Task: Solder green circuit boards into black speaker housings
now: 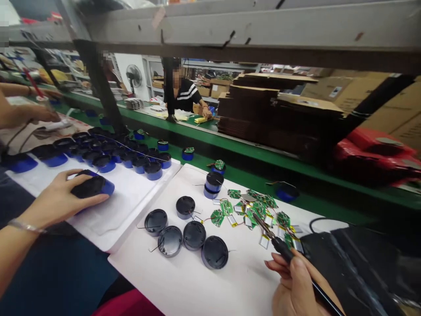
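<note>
On the left, my left hand point(54, 197) is closed around a round blue-and-black plastic housing point(107, 186), tilted over a white foam tray point(131, 215). My right hand point(297, 281) grips the black handle of a soldering iron point(282, 246). Its metal tip points up and left over a pile of green circuit boards point(259, 206) with small silver battery cells; I cannot tell whether it touches them. Several open black housings point(194, 235) with thin wires lie on the white board point(243, 267) between my hands. Behind them two housings point(214, 181) are stacked.
Rows of blue housings point(140, 163) fill the tray's far side. A green conveyor belt point(197, 136) beyond carries housings topped with circuit boards. Another person's hand point(36, 113) works at left; a person point(187, 94) sits across. Black bag-like material point(348, 267) lies right, a metal beam point(250, 28) overhead.
</note>
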Demonstrator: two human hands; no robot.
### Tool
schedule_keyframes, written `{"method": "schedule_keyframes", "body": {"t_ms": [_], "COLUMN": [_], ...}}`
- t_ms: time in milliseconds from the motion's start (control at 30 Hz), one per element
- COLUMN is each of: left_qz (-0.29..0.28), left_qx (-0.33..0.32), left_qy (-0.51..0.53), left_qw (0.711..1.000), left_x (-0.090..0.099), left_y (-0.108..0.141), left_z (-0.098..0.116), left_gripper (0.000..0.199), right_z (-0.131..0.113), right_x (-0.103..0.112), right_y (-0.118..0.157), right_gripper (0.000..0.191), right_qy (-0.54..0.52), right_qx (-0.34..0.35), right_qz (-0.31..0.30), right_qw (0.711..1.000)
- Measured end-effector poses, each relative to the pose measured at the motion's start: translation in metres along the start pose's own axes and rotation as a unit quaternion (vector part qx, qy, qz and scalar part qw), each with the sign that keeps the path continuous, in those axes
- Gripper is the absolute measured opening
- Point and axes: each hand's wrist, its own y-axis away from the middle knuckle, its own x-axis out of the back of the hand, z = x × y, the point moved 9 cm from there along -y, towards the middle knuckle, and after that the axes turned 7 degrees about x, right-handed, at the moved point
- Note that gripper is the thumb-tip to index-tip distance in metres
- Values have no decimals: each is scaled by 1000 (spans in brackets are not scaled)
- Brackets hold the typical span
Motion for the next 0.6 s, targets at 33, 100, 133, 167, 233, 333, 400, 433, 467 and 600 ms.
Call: {"method": "schedule_keyframes", "body": {"t_ms": [33, 100, 133, 167, 233, 333, 400, 433, 467, 600], "left_qz": [-9, -27, -49, -69, -144, -256, -248, -257, -264, -279], "left_qx": [-30, -123, -180, -235, -365, -497, -561, -588, -607, -634], "left_qy": [26, 88, 117, 152, 210, 204, 197, 179, 162, 130], "left_qw": [999, 988, 975, 957, 896, 803, 765, 746, 732, 710], "left_x": [2, 11, 15, 21, 25, 16, 14, 8, 2, -22], "left_y": [12, 42, 60, 80, 126, 189, 218, 232, 243, 268], "left_z": [17, 63, 89, 116, 173, 245, 283, 299, 313, 353], "left_gripper": [71, 61, 56, 57, 70, 58, 39, 40, 42, 55], "right_z": [-1, -1, -1, 0, -1, -13, -26, -34, -41, -63], "right_x": [0, -2, -3, -4, -3, 4, 12, 17, 23, 45], "right_y": [1, 2, 2, 2, 0, -4, -6, -6, -6, -2], "right_gripper": [34, 33, 33, 33, 33, 35, 35, 34, 32, 30], "right_qy": [6, 5, 1, -5, -6, 15, 21, 20, 20, 60], "right_qx": [7, 10, 7, 4, 3, 20, 35, 42, 52, 91], "right_qz": [4, 4, 4, 4, 6, 21, 44, 55, 65, 87], "right_qw": [1000, 1000, 1000, 1000, 1000, 999, 998, 997, 996, 990]}}
